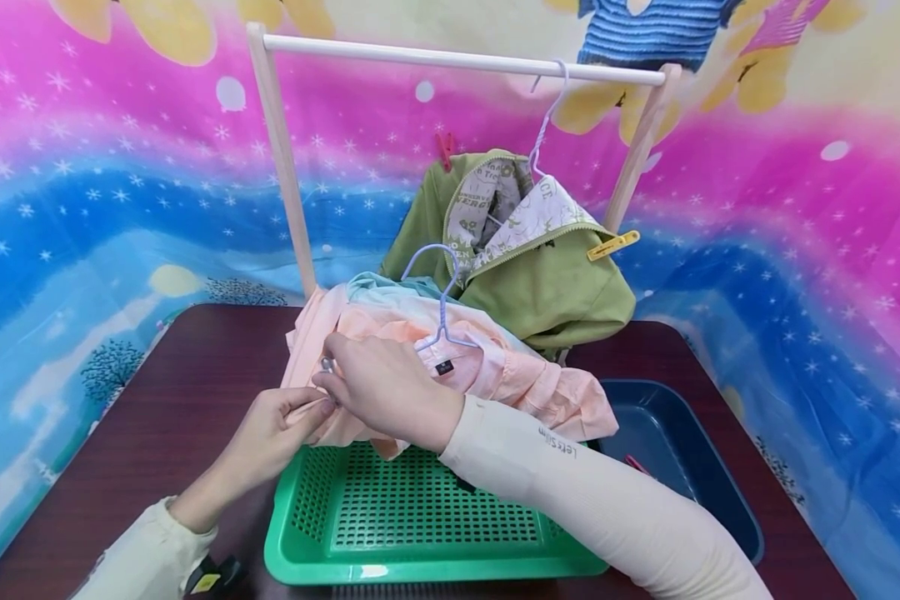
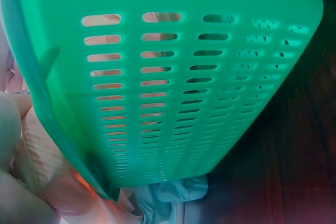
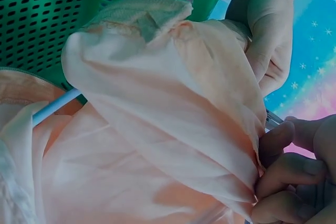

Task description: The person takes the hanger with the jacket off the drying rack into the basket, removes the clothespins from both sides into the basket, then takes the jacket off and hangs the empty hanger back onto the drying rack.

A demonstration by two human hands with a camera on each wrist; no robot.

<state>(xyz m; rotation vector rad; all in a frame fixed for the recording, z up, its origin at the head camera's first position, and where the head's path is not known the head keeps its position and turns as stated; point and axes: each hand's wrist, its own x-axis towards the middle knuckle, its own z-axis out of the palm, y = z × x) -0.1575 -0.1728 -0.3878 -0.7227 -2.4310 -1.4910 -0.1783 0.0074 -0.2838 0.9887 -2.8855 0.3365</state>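
Note:
A pale pink shirt on a lavender hanger lies over the back of the green basket. My left hand pinches the shirt's edge at its left side. Close beside it, my right hand pinches a small silver clip against the edge of the same cloth. In the right wrist view, the right hand has its fingertips on the fabric, and the left hand holds it higher up. Part of the clip is hidden by the fingers.
The green basket stands at the table's front. Behind it, a green jacket hangs from a wooden rack, with a yellow clothespin and a red clothespin on it. A dark blue tray lies at right.

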